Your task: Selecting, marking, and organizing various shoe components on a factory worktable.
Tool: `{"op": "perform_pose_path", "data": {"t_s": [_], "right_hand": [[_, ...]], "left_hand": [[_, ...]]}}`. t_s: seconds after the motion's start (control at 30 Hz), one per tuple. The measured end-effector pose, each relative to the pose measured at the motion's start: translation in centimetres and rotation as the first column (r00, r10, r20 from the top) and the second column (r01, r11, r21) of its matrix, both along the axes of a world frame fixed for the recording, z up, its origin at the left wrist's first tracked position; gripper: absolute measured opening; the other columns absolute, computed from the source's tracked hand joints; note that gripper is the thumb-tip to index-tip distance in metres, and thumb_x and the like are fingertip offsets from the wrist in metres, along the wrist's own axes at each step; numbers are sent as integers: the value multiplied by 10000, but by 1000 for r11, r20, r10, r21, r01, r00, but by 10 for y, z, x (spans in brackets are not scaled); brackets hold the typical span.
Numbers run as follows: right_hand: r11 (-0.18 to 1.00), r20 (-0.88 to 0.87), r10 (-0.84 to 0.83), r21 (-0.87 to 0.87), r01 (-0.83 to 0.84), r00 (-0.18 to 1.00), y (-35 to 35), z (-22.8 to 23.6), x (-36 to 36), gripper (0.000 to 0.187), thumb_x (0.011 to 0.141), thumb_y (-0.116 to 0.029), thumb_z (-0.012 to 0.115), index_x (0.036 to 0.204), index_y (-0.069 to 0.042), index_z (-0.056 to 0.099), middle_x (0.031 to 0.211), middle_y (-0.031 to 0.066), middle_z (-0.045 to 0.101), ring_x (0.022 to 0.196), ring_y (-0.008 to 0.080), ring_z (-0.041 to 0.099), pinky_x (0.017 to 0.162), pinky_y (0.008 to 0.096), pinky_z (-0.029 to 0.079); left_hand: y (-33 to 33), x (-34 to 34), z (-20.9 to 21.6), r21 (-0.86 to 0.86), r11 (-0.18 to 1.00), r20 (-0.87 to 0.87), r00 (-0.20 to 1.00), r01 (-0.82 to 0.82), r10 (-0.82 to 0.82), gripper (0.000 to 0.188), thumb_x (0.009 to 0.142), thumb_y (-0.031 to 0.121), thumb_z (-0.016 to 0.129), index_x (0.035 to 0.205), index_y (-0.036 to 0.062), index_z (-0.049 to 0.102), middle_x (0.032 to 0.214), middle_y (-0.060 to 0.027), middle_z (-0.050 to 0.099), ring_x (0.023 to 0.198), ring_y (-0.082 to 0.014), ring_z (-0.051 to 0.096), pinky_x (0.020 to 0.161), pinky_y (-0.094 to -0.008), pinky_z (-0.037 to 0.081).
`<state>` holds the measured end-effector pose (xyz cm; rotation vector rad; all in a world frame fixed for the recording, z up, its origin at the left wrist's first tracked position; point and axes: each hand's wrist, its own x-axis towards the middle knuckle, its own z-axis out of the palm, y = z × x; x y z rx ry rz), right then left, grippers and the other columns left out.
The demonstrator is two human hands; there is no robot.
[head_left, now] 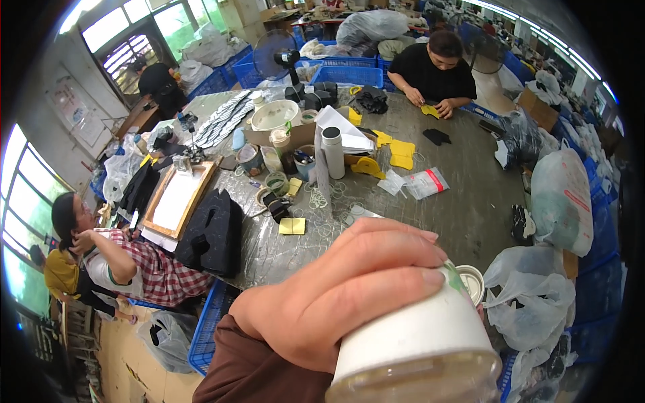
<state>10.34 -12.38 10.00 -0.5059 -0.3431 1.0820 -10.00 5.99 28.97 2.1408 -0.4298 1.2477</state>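
My left hand point(342, 289) reaches in from the lower edge in a brown sleeve. Its fingers are wrapped round a white tapered cup point(420, 332) held close to me above the table. The cup is tilted, with its wider, partly see-through end toward the bottom of the view. A green mark shows near its narrow end. Just beyond that end sits a small white round lid-like piece point(472, 285); a sliver of skin shows under it, and I cannot tell whose finger it is. Nothing else of my right hand shows.
The grey table point(463, 201) carries a white flask point(332, 153), yellow cut pieces point(402, 154), a yellow pad point(291, 226), a wooden frame point(176, 201) and a black shaped block point(209, 232). Plastic bags point(531, 289) crowd the right edge. Co-workers are across the table and at the left.
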Motion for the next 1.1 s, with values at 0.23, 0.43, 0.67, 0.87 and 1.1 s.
{"op": "perform_pose_path", "data": {"t_s": [0.23,0.43,0.67,0.87,1.1], "right_hand": [[990,604,-140,114,89,784,28,87,-3,888,579,-160,834,1305,-32,340,1274,139,439,1146,271,479,941,446,430],[987,984,-158,157,-16,-83,55,134,1,762,559,-68,808,1231,-86,449,1227,159,469,1130,330,486,930,411,414],[986,852,-61,-30,-165,-520,83,128,0,608,590,-22,716,1160,-97,520,1253,128,471,1122,341,486,939,427,406],[953,876,-82,-71,-296,-475,101,107,-9,592,614,-30,701,1171,-99,512,1254,133,474,1108,328,496,929,414,417],[795,738,605,-576,188,-299,101,83,-17,737,655,-313,765,1263,-86,417,1212,164,475,1053,359,513,884,432,435]], "left_hand": [[5,-4,-46,-284,950,-381,924,-131,14,781,609,204,824,1228,-22,407,1170,-191,484,1106,-350,471,929,-410,394],[11,5,-119,-237,910,-492,849,-341,190,780,520,173,836,1179,22,448,1128,-148,504,1075,-336,491,929,-410,401],[10,-3,-156,-224,844,-599,752,-487,275,728,534,179,828,1148,32,465,1110,-157,515,1062,-342,490,914,-400,410],[2,-9,-177,-235,828,-722,662,-509,202,750,549,179,816,1175,29,432,1138,-187,486,1093,-366,459,922,-421,404],[5,1,-204,-200,810,-743,625,-552,242,753,534,153,813,1170,22,432,1127,-202,485,1067,-382,463,917,-434,398]]}}
